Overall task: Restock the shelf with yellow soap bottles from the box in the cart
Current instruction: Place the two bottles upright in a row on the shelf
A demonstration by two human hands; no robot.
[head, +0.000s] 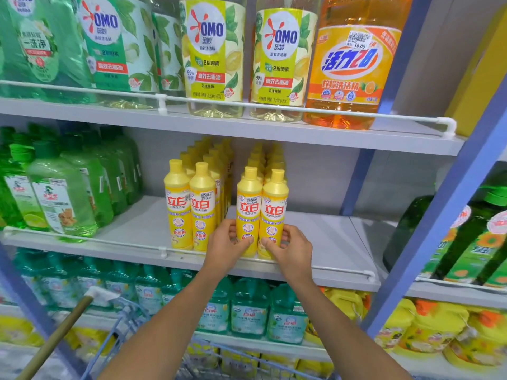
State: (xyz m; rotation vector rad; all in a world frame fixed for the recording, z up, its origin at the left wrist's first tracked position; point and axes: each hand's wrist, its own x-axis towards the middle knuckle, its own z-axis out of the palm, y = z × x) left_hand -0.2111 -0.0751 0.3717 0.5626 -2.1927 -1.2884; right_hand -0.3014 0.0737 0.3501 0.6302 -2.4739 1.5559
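Two double rows of yellow soap bottles stand on the middle shelf [340, 242]. The left rows [189, 204] stand free. My left hand [226, 244] grips the base of the front yellow bottle [248, 204] of the right rows. My right hand [292, 246] grips the base of the yellow bottle beside it [274, 207]. Both bottles stand upright at the shelf's front rail, touching each other. The wire cart [131, 319] shows at the bottom; its box is hidden by my arms.
Green bottles [57, 198] fill the shelf's left end. Bare shelf lies right of the yellow rows, up to a blue upright [356, 185]. Large OMO bottles [214, 56] and an orange bottle [354, 64] stand above. Teal bottles [249, 311] sit below. A wooden handle [57, 335] leans at lower left.
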